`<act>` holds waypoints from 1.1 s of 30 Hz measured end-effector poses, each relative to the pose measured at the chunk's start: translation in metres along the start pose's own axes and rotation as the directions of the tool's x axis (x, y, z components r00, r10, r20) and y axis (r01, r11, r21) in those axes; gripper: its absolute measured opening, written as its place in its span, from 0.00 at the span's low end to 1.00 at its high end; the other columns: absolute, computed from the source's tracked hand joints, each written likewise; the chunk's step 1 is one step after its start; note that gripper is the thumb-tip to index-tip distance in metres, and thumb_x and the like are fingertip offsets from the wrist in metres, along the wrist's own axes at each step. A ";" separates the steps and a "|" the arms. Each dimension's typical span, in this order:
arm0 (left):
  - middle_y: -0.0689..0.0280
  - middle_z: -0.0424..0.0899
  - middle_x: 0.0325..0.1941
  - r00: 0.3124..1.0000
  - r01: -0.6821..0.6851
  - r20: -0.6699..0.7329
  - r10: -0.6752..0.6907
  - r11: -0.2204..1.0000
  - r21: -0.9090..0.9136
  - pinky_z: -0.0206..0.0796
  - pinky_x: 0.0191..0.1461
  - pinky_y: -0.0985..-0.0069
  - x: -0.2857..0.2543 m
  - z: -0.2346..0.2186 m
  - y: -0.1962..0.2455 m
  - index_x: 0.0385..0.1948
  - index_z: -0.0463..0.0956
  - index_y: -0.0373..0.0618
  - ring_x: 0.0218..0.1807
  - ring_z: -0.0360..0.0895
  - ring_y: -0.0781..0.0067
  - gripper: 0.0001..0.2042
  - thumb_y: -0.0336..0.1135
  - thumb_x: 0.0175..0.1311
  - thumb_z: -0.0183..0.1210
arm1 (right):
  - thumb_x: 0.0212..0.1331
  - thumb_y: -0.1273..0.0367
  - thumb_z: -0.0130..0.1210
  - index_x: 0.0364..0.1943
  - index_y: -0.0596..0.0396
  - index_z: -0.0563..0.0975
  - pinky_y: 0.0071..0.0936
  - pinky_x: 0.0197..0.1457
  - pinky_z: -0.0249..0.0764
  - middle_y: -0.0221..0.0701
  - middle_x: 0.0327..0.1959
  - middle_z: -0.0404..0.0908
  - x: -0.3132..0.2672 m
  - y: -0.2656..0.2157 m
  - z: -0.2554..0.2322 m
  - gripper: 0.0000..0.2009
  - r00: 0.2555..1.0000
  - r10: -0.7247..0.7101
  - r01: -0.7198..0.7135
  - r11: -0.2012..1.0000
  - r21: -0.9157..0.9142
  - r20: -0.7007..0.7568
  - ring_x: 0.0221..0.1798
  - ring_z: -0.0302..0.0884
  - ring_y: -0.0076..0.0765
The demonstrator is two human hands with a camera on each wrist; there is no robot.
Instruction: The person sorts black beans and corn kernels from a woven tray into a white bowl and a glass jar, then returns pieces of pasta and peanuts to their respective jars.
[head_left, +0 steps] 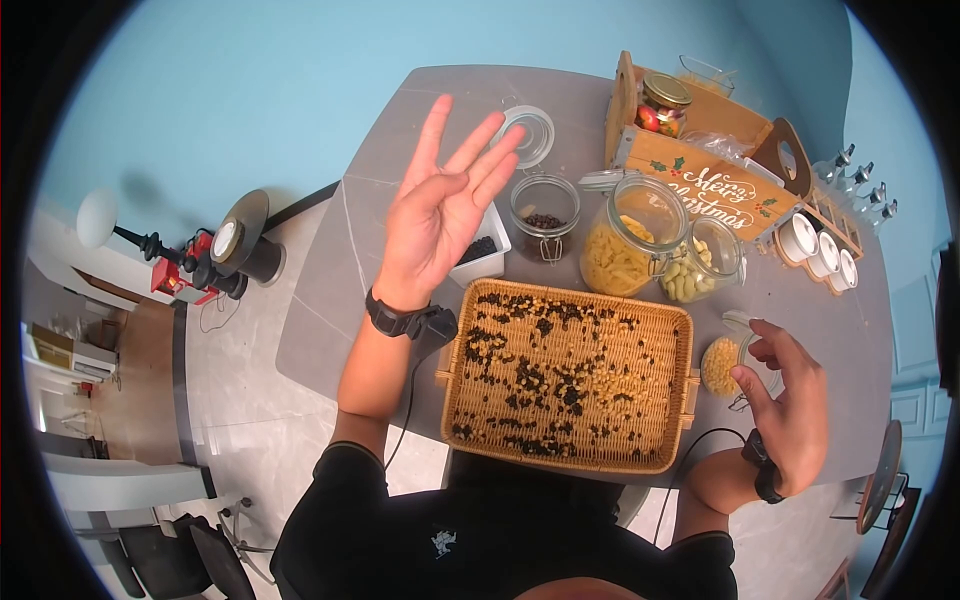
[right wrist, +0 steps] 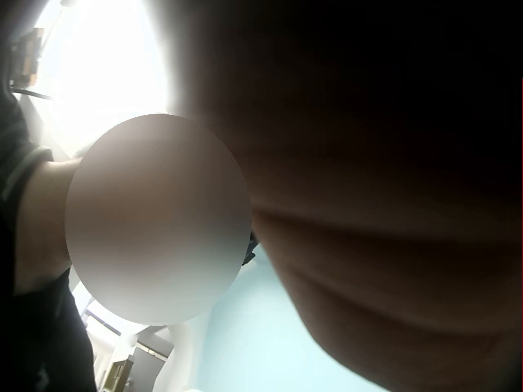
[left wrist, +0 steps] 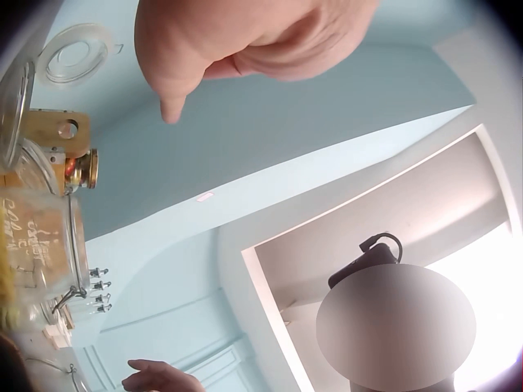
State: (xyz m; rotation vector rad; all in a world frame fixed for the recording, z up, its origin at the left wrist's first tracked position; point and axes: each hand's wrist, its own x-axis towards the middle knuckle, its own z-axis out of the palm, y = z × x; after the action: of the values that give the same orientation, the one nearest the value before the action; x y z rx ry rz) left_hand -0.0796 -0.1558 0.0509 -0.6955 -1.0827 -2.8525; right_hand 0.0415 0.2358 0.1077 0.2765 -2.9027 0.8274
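My left hand [head_left: 432,225] is raised above the table, palm showing, with several fingers spread straight and the thumb folded across the palm. It holds nothing. In the left wrist view the same hand [left wrist: 253,41] is at the top. My right hand [head_left: 795,400] hovers with loosely bent fingers beside a glass jar of yellow kernels [head_left: 722,367]; whether it touches the jar cannot be told. A wicker tray [head_left: 684,385] with dark and yellow pieces scattered over it lies between the hands. The right wrist view shows only a dark, close part of a hand [right wrist: 392,237].
Behind the tray stand a white container [head_left: 490,265], a jar of dark beans [head_left: 543,215], a large pasta jar [head_left: 620,255] and a jar of pale green pieces [head_left: 690,275]. A glass lid [head_left: 528,135] lies farther back. A wooden crate [head_left: 690,180] and white cups [head_left: 822,255] are at right.
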 end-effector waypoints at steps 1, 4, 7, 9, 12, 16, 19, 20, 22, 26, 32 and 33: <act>0.33 0.42 0.87 1.000 -0.002 0.003 0.002 1.000 -0.003 0.52 0.89 0.47 0.001 -0.001 0.000 0.87 0.35 0.49 0.87 0.49 0.33 0.43 0.13 0.69 0.37 | 0.57 0.70 0.75 0.61 0.60 0.82 0.40 0.51 0.80 0.47 0.41 0.87 0.000 0.000 0.000 0.26 1.000 0.000 0.000 1.000 -0.002 -0.001 0.42 0.85 0.52; 0.34 0.41 0.87 1.000 -0.023 0.003 0.023 0.999 -0.025 0.49 0.90 0.46 0.002 -0.007 0.000 0.86 0.37 0.46 0.88 0.46 0.33 0.43 0.15 0.67 0.39 | 0.57 0.70 0.75 0.61 0.60 0.82 0.40 0.51 0.80 0.47 0.41 0.87 0.000 0.000 0.001 0.26 1.000 -0.003 0.003 1.000 -0.004 -0.006 0.42 0.85 0.53; 0.35 0.42 0.88 0.998 0.000 -0.054 -0.012 0.979 -0.206 0.48 0.90 0.47 0.002 -0.016 0.004 0.86 0.41 0.43 0.89 0.46 0.36 0.40 0.23 0.69 0.44 | 0.56 0.70 0.75 0.61 0.60 0.82 0.41 0.51 0.81 0.47 0.41 0.87 0.000 -0.001 0.002 0.26 1.000 -0.003 0.003 1.000 -0.007 -0.010 0.43 0.86 0.53; 0.36 0.43 0.88 0.992 -0.002 -0.119 -0.031 0.963 -0.270 0.47 0.90 0.48 0.003 -0.021 0.006 0.85 0.44 0.41 0.89 0.46 0.37 0.39 0.29 0.71 0.47 | 0.56 0.70 0.75 0.60 0.60 0.82 0.41 0.51 0.81 0.48 0.42 0.87 -0.001 -0.005 0.001 0.26 1.000 0.012 -0.012 1.000 -0.016 -0.002 0.44 0.86 0.54; 0.36 0.45 0.87 0.973 -0.057 -0.230 0.016 0.983 -0.176 0.47 0.90 0.49 0.003 -0.024 0.006 0.84 0.46 0.37 0.89 0.45 0.38 0.39 0.35 0.73 0.50 | 0.57 0.70 0.75 0.60 0.60 0.82 0.42 0.52 0.81 0.49 0.44 0.87 -0.002 -0.007 0.001 0.26 1.000 -0.009 0.009 0.999 -0.036 0.010 0.46 0.87 0.56; 0.36 0.50 0.86 0.961 -0.112 -0.258 0.099 0.993 -0.039 0.52 0.89 0.52 0.004 -0.023 0.008 0.83 0.47 0.34 0.88 0.51 0.39 0.38 0.39 0.75 0.49 | 0.58 0.70 0.74 0.60 0.58 0.81 0.44 0.51 0.81 0.48 0.45 0.87 -0.007 -0.013 0.004 0.25 0.994 -0.090 0.093 0.995 -0.041 0.065 0.46 0.87 0.59; 0.34 0.53 0.85 0.968 -0.088 -0.239 0.079 0.996 -0.025 0.55 0.87 0.52 0.001 -0.021 0.011 0.82 0.49 0.30 0.86 0.55 0.38 0.36 0.39 0.76 0.48 | 0.58 0.69 0.73 0.60 0.57 0.81 0.46 0.49 0.80 0.46 0.45 0.86 -0.011 -0.019 0.007 0.24 0.977 -0.162 0.169 0.985 -0.040 0.140 0.46 0.85 0.60; 0.34 0.54 0.85 0.972 -0.078 -0.223 0.071 0.997 -0.023 0.55 0.87 0.52 0.001 -0.019 0.014 0.81 0.49 0.28 0.85 0.56 0.38 0.36 0.39 0.76 0.47 | 0.58 0.68 0.73 0.60 0.57 0.81 0.47 0.49 0.79 0.46 0.45 0.85 -0.011 -0.021 0.010 0.24 0.970 -0.186 0.195 0.980 -0.044 0.156 0.46 0.84 0.61; 0.32 0.58 0.83 0.967 -0.075 -0.244 0.071 0.997 -0.008 0.59 0.85 0.51 0.001 -0.010 0.016 0.79 0.53 0.24 0.83 0.60 0.35 0.34 0.40 0.77 0.45 | 0.58 0.68 0.73 0.59 0.57 0.80 0.49 0.49 0.78 0.45 0.44 0.85 -0.007 -0.026 0.020 0.24 0.949 -0.238 0.252 0.967 -0.045 0.205 0.47 0.83 0.61; 0.34 0.69 0.76 0.997 0.011 -0.076 -0.023 0.987 -0.160 0.66 0.79 0.53 -0.009 -0.011 0.015 0.76 0.60 0.24 0.77 0.70 0.40 0.32 0.43 0.79 0.43 | 0.55 0.68 0.73 0.63 0.56 0.77 0.49 0.53 0.78 0.43 0.50 0.82 0.014 -0.038 0.059 0.29 0.865 -0.320 0.358 0.933 -0.029 0.386 0.54 0.80 0.58; 0.47 0.84 0.60 0.976 0.214 0.071 -0.205 0.966 -0.146 0.71 0.65 0.61 -0.036 0.023 -0.027 0.70 0.69 0.28 0.59 0.80 0.54 0.28 0.45 0.81 0.43 | 0.41 0.66 0.83 0.74 0.52 0.67 0.49 0.63 0.81 0.50 0.72 0.68 0.017 -0.050 0.169 0.50 0.771 -0.223 0.404 0.896 -0.187 0.597 0.72 0.71 0.57; 0.49 0.85 0.59 0.970 0.240 0.077 -0.230 0.956 -0.169 0.71 0.64 0.62 -0.041 0.026 -0.039 0.69 0.70 0.28 0.58 0.81 0.55 0.28 0.45 0.81 0.43 | 0.39 0.66 0.84 0.75 0.51 0.67 0.49 0.65 0.81 0.51 0.74 0.66 0.017 -0.052 0.180 0.53 0.761 -0.178 0.403 0.883 -0.240 0.624 0.75 0.69 0.58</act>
State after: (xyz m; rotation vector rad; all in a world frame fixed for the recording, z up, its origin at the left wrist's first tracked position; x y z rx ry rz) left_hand -0.0392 -0.1158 0.0267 -0.7048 -0.9880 -3.1825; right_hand 0.0250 0.0944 -0.0148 1.1007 -3.3307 0.1394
